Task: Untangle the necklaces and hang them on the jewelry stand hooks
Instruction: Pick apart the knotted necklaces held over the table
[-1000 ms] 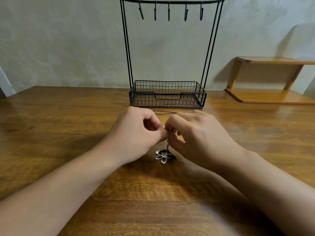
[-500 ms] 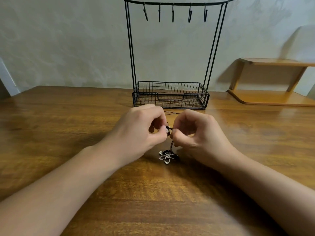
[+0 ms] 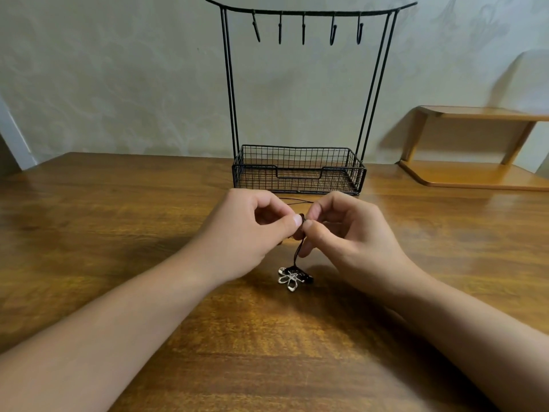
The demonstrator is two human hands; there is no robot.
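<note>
Pinching a dark cord [image 3: 298, 250] between thumb and finger, the left hand [image 3: 246, 233] and right hand [image 3: 346, 233] are held together above the wooden counter [image 3: 118, 233]. A silvery flower pendant [image 3: 290, 279] is rested below them. Black wire hooks [image 3: 303, 28] are left bare on the stand [image 3: 298, 171].

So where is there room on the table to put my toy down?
Bare wood lies left of the left hand and right of the right hand. It is crowded between them, around the flower pendant, before the jewelry stand.
</note>
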